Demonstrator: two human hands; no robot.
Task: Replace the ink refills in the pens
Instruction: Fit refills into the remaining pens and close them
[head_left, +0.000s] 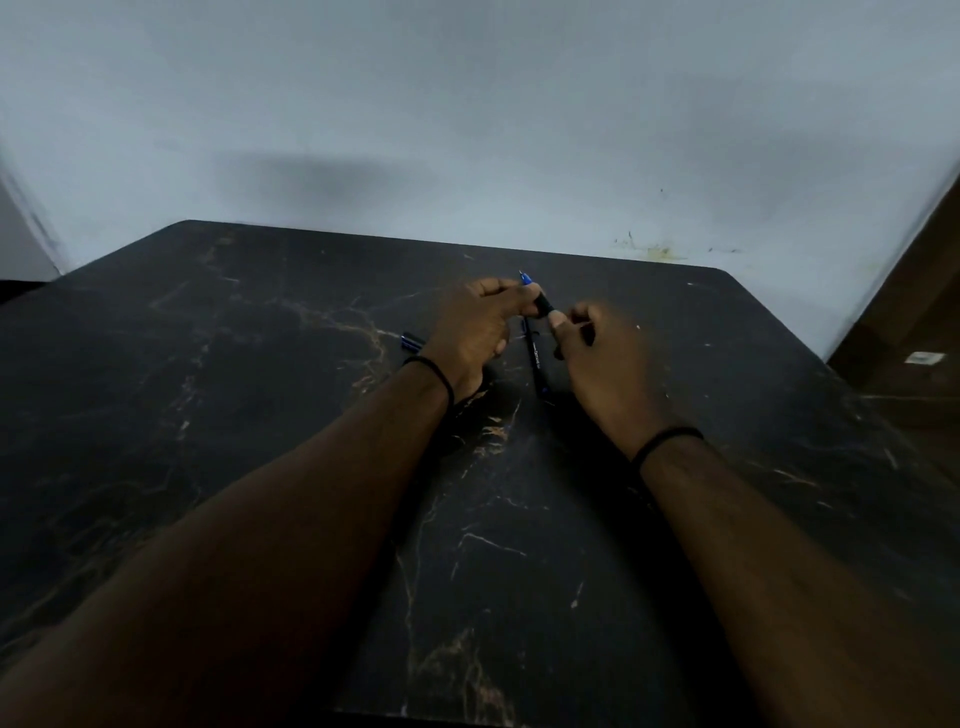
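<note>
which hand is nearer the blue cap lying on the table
Left. The left hand sits just right of the blue cap, almost touching it. The right hand is farther right, beyond the pen lying between the hands.

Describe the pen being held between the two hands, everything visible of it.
The pen is slim and dark, plastic by its look, with a black grip section and a blue tip pointing up and away. It is held tilted above the table, the left hand pinching near the tip, the right hand holding the lower barrel. Its rear end is hidden.
</note>
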